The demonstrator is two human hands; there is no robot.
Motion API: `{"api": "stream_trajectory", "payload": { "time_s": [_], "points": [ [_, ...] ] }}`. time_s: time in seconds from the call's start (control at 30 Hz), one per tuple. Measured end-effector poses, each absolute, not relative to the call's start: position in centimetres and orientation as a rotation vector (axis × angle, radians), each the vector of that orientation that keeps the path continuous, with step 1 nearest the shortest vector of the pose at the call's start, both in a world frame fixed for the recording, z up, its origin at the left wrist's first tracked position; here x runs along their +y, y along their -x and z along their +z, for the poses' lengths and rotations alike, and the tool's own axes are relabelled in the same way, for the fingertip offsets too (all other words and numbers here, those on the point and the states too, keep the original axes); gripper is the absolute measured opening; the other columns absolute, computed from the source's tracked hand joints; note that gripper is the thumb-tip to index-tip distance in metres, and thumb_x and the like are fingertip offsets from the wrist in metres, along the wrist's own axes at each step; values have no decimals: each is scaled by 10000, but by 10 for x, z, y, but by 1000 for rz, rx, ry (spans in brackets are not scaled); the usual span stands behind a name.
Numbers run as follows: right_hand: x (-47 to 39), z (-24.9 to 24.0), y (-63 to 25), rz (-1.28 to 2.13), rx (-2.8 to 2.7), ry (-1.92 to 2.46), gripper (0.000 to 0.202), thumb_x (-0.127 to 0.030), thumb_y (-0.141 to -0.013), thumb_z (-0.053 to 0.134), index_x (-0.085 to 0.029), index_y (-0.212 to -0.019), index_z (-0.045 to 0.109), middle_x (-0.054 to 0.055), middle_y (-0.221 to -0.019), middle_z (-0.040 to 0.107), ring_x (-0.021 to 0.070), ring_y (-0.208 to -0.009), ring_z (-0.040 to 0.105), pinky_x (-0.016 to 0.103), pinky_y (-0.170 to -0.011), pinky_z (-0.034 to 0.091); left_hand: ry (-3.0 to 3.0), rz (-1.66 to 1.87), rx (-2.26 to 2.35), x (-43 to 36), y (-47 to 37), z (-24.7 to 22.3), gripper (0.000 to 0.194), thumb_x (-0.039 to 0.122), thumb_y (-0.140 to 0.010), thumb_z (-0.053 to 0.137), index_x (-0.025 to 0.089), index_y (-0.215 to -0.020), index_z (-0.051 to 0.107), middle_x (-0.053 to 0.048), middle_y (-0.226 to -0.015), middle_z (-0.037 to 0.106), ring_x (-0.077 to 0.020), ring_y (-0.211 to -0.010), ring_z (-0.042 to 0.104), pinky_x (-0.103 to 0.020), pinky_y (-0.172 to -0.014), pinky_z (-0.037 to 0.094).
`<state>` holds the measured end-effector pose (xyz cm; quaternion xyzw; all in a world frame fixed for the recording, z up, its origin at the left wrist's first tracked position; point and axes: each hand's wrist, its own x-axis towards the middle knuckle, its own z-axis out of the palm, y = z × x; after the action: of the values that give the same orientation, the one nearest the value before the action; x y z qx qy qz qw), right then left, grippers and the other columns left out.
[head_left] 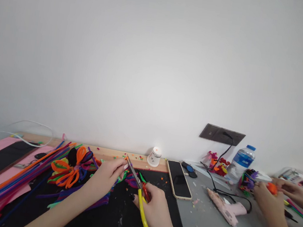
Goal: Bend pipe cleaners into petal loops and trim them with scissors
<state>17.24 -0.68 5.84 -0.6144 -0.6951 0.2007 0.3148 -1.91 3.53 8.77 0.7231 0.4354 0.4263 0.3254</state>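
Yellow and red handles sit in the right hand (156, 208), whose fingers grip the scissors (135, 175). The scissors point away, with their tips right by the left fingertips. The left hand (105, 176) has its finger and thumb pinched together; what they pinch is too small to tell. To snip well, keep those fingertips back from the blades and cut slowly. A fuzzy flower (74, 172) lies left of the left fingers. Past the right fingers, a white cup (153, 157) stands upside down, its inside hidden. Far to their right is a clear bottle (241, 163); how full, I can't tell.
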Motion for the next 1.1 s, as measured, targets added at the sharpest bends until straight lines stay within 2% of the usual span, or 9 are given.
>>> {"api": "stream_trajectory", "payload": {
  "time_s": [0.13, 0.33, 0.6, 0.73, 0.9, 1.03, 1.1],
  "points": [
    [-6, 58, -173, 532, -1810, 1613, 227, -370, -664, 621, -169, -588, 550, -17, -552, 480, 114, -522, 410, 204, -482, 295, -1912, 1110, 1129, 36, 20, 89, 276, 295, -839, 401, 206, -592, 486, 44, -520, 463, -138, -518, 432, -223, -546, 294],
    [-6, 58, -173, 530, -1814, 1612, 215, -360, -664, 619, -165, -597, 556, -17, -557, 486, 112, -523, 404, 202, -483, 296, -1823, 970, 1068, 36, 21, 95, 254, 348, -837, 405, 188, -690, 538, 40, -564, 528, -109, -445, 444, -212, -482, 337],
    [-7, 59, -171, 524, -1917, 1599, 270, -268, -613, 641, -177, -549, 396, -56, -557, 403, 88, -531, 359, 182, -479, 241, -1614, 817, 750, 51, 42, 83, 278, 364, -815, 497, 149, -642, 534, 25, -538, 556, -103, -501, 492, -207, -517, 365],
    [-8, 61, -170, 546, -1974, 1535, 325, -245, -577, 673, -178, -552, 356, -64, -574, 395, 81, -540, 345, 178, -486, 228, -1408, 751, 573, 54, 49, 73, 219, 334, -789, 558, 141, -684, 556, 37, -489, 546, -74, -430, 448, -189, -459, 316],
    [-10, 65, -169, 543, -2058, 1451, 391, -237, -516, 732, -176, -562, 349, -77, -588, 371, 73, -544, 306, 180, -497, 215, -1289, 656, 470, 49, 53, 66, 252, 363, -700, 642, 132, -625, 575, 37, -420, 521, -49, -338, 377, -188, -398, 243],
    [-11, 67, -169, 563, -2107, 1377, 382, -232, -494, 748, -173, -573, 379, -75, -605, 382, 77, -562, 303, 178, -508, 224, -1201, 629, 449, 44, 51, 63, 275, 379, -601, 706, 141, -607, 570, 56, -396, 474, -42, -291, 337, -198, -377, 247],
    [-10, 66, -169, 577, -2070, 1408, 366, -233, -511, 735, -172, -564, 378, -75, -589, 373, 76, -551, 300, 179, -502, 225, -1172, 651, 451, 43, 47, 65, 258, 380, -639, 680, 146, -633, 569, 72, -376, 441, -38, -300, 316, -197, -393, 267]
  ]
}}
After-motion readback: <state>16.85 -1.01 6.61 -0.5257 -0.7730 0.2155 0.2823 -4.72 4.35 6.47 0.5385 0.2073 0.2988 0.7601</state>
